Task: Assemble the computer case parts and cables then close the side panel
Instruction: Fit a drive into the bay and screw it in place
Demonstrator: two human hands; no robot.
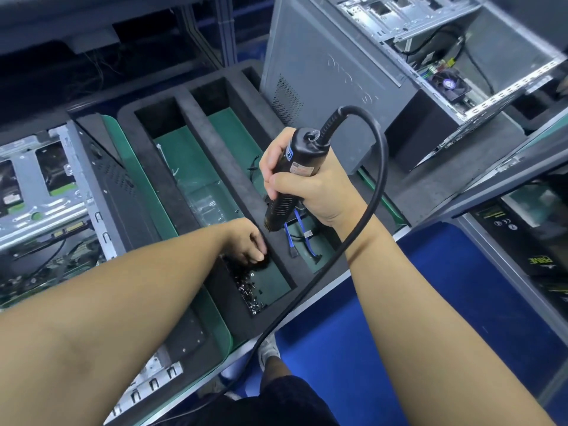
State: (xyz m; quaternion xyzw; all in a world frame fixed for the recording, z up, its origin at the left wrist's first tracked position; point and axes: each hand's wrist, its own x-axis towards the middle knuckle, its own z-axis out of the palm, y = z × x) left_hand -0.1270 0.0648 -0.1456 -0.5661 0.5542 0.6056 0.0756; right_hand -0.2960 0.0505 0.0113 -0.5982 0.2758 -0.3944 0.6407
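The right grip (310, 192) wraps one ribbed black screwdriver (302, 161); the left grip (246, 241) curls into loose metal screws (249, 290) in a foam tray (215, 142), pinch unclear.

Screws (247, 292) lie in the tray's (212, 139) near compartment, cables (299, 238) in the compartment rightward. The left case (46, 186) sits beside the tray, the rear case (322, 96) behind it.

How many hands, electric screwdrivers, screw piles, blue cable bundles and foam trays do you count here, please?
Hands: 2, left hand and right hand
Electric screwdriver: 1
Screw pile: 1
Blue cable bundle: 1
Foam tray: 1
Total: 6
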